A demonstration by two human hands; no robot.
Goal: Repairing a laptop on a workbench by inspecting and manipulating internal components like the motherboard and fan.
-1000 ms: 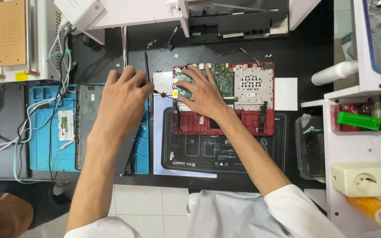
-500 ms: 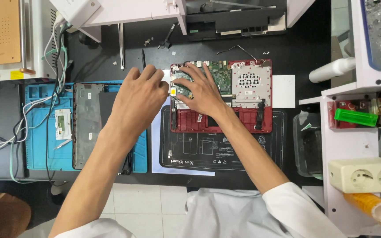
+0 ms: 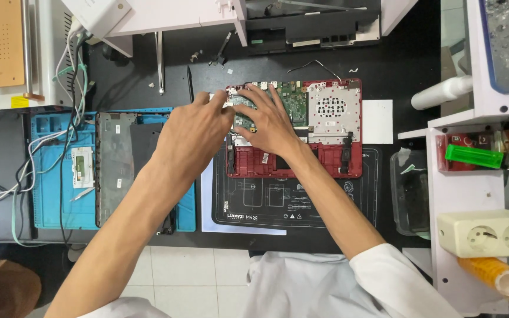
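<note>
An opened red laptop base (image 3: 325, 165) lies on a dark work mat (image 3: 290, 200), its green circuit board (image 3: 293, 100) and a silver perforated plate (image 3: 332, 112) exposed. My right hand (image 3: 266, 121) rests flat on the board's left part, fingers spread. My left hand (image 3: 192, 138) hovers at the laptop's left edge, its fingertips reaching the top left corner next to the right hand. Neither hand visibly holds anything; what lies under the palms is hidden.
A blue mat (image 3: 51, 176) at left carries a grey laptop cover panel (image 3: 116, 168) and white cables (image 3: 25, 171). A white paper square (image 3: 378, 121) lies right of the laptop. A shelf at right holds a green lighter-like item (image 3: 472, 156), a power strip (image 3: 490, 232) and a white cylinder (image 3: 443, 91).
My left hand has moved right, from over the grey panel to the laptop's left edge. The right hand stays on the circuit board.
</note>
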